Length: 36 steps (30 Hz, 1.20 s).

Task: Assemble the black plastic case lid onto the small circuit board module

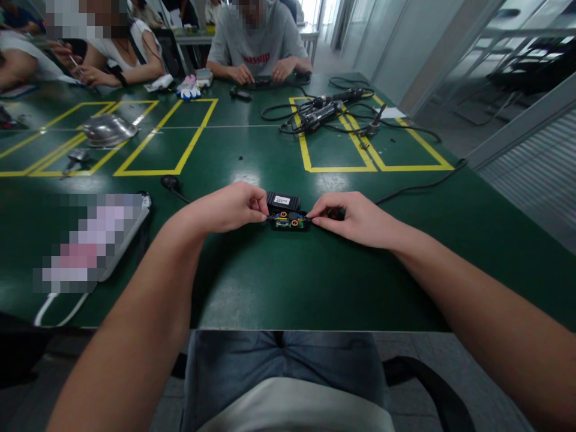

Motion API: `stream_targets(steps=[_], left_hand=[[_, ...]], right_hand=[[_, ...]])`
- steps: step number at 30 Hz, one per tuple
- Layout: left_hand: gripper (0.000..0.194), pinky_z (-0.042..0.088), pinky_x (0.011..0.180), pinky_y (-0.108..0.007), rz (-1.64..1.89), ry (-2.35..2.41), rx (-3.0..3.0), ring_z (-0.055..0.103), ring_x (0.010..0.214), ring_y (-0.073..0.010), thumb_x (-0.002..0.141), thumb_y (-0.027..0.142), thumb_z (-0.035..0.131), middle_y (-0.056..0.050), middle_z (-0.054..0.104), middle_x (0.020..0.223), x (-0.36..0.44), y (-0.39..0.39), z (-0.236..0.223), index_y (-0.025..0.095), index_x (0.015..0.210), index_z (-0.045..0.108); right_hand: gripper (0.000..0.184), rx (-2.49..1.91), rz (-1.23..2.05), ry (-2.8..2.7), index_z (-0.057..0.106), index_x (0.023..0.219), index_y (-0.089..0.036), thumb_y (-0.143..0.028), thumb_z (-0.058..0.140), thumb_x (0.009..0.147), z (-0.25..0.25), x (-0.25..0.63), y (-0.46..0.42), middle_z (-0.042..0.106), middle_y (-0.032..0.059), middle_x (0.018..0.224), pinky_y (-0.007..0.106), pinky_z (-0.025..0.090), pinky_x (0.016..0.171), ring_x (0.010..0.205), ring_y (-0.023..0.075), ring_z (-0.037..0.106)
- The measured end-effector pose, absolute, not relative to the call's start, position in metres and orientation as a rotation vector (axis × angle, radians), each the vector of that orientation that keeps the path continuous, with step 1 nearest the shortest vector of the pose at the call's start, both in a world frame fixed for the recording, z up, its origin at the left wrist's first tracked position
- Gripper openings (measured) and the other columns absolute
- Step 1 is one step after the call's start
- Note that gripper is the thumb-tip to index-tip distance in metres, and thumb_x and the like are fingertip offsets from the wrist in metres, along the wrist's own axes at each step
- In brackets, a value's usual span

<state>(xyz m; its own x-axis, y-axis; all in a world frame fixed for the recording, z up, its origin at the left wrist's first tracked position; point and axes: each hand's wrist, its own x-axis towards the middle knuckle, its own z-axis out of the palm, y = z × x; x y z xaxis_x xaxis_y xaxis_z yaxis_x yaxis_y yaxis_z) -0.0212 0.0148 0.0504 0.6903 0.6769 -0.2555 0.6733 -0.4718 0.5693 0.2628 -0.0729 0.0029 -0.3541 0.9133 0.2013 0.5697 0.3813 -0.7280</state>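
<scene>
An opened black adapter case lies on the green table, with a small circuit board, copper-coloured coils and coloured wires showing inside. Just behind it is its black ribbed cover, which carries a white label. My left hand pinches the black cable where it enters the case's left end. At the opposite end, thumb and forefinger of my right hand are closed on the other black cable. One cable runs off to a black plug on the left; another black cord trails away to the right.
A blurred-out phone-like device with a white cable lies at left. Farther back are a metal bowl, yellow tape outlines and black tools with tangled cords. Across the table, a person handles a dark object; others sit at left.
</scene>
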Motion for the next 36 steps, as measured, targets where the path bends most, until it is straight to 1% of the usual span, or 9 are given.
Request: stream_targets(steps=[8,14,17,21,23,26,28,31,36], left_hand=[[0.004,0.047,0.07,-0.03,0.0,1.076,2.329,0.065,0.075,-0.0191,0.084,0.018,0.07,0.0,0.072,0.079,-0.015,0.009,0.053,0.021,0.084,0.073],[0.012,0.051,0.08,-0.034,0.0,1.17,2.441,0.069,0.087,-0.0233,0.083,0.014,0.067,-0.003,0.074,0.09,-0.012,0.004,0.054,0.022,0.082,0.076],[0.013,0.055,0.088,-0.038,0.161,1.214,2.519,0.071,0.094,-0.0255,0.084,0.014,0.066,-0.007,0.074,0.099,-0.009,0.003,0.049,0.02,0.085,0.078],[0.024,0.059,0.107,-0.044,0.489,1.166,2.58,0.074,0.115,-0.0292,0.088,0.012,0.063,-0.012,0.076,0.123,-0.004,0.006,0.035,0.017,0.102,0.082],[0.037,0.056,0.12,-0.048,0.521,1.055,2.605,0.072,0.13,-0.0301,0.091,0.01,0.059,-0.012,0.077,0.136,-0.003,0.008,0.027,0.019,0.118,0.083],[0.042,0.051,0.129,-0.05,0.445,0.981,2.585,0.07,0.141,-0.0298,0.101,0.014,0.056,-0.01,0.076,0.151,-0.002,0.01,0.022,0.022,0.13,0.085],[0.04,0.052,0.128,-0.047,0.384,0.977,2.559,0.073,0.139,-0.0295,0.104,0.018,0.058,-0.01,0.078,0.151,-0.002,0.011,0.021,0.022,0.133,0.086],[0.037,0.056,0.121,-0.043,0.36,1.008,2.542,0.076,0.13,-0.0289,0.104,0.021,0.064,-0.01,0.084,0.139,-0.003,0.011,0.022,0.022,0.134,0.086],[0.033,0.057,0.113,-0.043,0.372,1.091,2.525,0.077,0.119,-0.0295,0.103,0.027,0.073,-0.011,0.086,0.128,-0.003,0.01,0.025,0.02,0.132,0.086]], right_hand=[[0.017,-1.321,0.763,-2.047,0.084,0.095,-0.023,-0.035,0.074,0.094,0.003,0.262,-0.073,0.079,0.0041,0.084,0.034,0.05,0.07,0.073,0.0201,0.067],[0.015,-1.325,0.76,-2.059,0.083,0.096,-0.023,-0.033,0.073,0.095,0.003,0.26,-0.074,0.079,0.0042,0.084,0.034,0.05,0.071,0.074,0.0204,0.066],[0.014,-1.316,0.737,-2.068,0.082,0.097,-0.022,-0.032,0.072,0.095,0.004,0.259,-0.074,0.079,0.0048,0.086,0.035,0.051,0.072,0.076,0.0209,0.066],[0.012,-1.303,0.718,-2.092,0.08,0.099,-0.023,-0.032,0.075,0.091,0.004,0.258,-0.076,0.079,0.0042,0.089,0.036,0.053,0.076,0.078,0.0213,0.067],[0.016,-1.299,0.722,-2.101,0.079,0.101,-0.023,-0.034,0.079,0.089,0.004,0.258,-0.076,0.079,0.0038,0.09,0.036,0.054,0.078,0.081,0.0219,0.068],[0.025,-1.303,0.738,-2.089,0.076,0.105,-0.024,-0.038,0.083,0.085,0.005,0.258,-0.077,0.078,0.0034,0.091,0.037,0.056,0.08,0.083,0.0229,0.069],[0.03,-1.314,0.75,-2.072,0.075,0.108,-0.024,-0.039,0.085,0.084,0.004,0.258,-0.077,0.077,0.0033,0.093,0.038,0.056,0.08,0.084,0.0232,0.069],[0.031,-1.33,0.762,-2.057,0.073,0.109,-0.026,-0.037,0.086,0.083,0.004,0.257,-0.077,0.078,0.0031,0.094,0.039,0.057,0.08,0.084,0.0236,0.069],[0.032,-1.319,0.782,-2.045,0.068,0.109,-0.026,-0.036,0.085,0.084,0.006,0.256,-0.077,0.078,0.0036,0.096,0.04,0.057,0.081,0.085,0.0235,0.069]])
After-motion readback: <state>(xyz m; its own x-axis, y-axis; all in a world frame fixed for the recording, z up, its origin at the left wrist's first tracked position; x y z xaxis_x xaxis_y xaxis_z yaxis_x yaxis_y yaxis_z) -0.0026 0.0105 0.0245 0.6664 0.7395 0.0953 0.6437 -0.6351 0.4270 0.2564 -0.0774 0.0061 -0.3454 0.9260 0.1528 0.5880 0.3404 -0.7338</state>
